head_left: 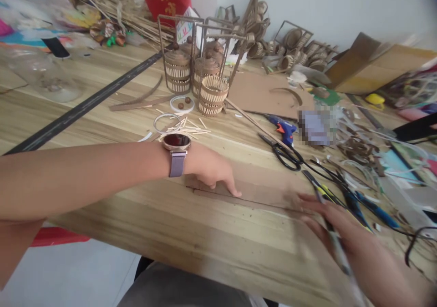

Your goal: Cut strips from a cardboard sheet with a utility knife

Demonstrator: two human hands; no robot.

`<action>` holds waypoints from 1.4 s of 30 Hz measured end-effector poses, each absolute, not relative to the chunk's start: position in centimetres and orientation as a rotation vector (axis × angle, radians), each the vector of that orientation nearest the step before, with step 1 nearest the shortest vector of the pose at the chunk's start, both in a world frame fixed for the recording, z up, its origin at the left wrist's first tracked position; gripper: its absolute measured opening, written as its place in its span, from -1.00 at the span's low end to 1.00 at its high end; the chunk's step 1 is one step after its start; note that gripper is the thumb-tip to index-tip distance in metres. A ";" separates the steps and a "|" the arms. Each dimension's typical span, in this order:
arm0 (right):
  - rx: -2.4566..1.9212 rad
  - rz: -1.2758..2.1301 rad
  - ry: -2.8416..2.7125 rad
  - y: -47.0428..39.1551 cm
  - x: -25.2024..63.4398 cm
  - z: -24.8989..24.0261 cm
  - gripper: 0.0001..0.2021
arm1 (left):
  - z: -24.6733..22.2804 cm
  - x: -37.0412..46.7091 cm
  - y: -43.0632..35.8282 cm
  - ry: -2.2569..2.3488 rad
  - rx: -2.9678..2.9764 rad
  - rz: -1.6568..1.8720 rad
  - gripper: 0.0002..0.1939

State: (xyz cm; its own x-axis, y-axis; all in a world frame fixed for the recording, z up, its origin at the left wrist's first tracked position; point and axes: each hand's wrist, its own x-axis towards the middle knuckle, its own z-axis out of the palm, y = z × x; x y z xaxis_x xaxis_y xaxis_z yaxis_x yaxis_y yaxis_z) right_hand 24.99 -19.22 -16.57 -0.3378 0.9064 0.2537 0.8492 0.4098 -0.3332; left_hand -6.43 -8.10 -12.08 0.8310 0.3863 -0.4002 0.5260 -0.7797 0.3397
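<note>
My left hand, with a watch on its wrist, presses down on a flat brown cardboard piece. One finger points down onto the cardboard near its front edge; the others are partly bent and grip nothing. A narrow cardboard strip runs along that edge, divided from the piece by a dark line. My right hand, blurred, is at the right end of the cardboard. It holds a long, thin grey tool whose kind is smeared. Its fingertips are by the strip's end; whether they touch it, I cannot tell.
Black-handled scissors, a blue glue gun and pliers lie beyond my right hand. Small lidded baskets, thin sticks and rings stand or lie farther back. A cardboard box is at the back right.
</note>
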 end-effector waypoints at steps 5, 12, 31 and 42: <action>-1.250 0.304 -2.543 -15.5 23.5 -16.7 -0.86 | -11.1 -7.9 -9.5 0.680 2.661 -0.459 -0.29; -1.202 0.361 -2.628 -13.7 22.6 -14.1 -0.86 | -10.2 -11.5 -13.3 0.780 2.574 0.168 -0.58; -1.675 -0.101 -2.572 -8.5 18.2 -12.9 -0.74 | -14.2 -8.0 -19.2 0.786 2.891 0.044 -0.77; -1.950 0.156 -2.344 -4.9 15.4 -13.2 -0.68 | -12.7 -3.6 -17.4 0.847 2.885 -0.027 -0.86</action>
State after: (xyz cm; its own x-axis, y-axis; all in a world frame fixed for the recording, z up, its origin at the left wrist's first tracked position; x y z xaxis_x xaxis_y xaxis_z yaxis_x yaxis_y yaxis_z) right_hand 15.36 -4.95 -13.19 -0.1818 0.9833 0.0025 0.9744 0.1805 -0.1342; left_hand -3.57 -17.37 -12.72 0.8417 0.5371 -0.0551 0.5395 -0.8329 0.1234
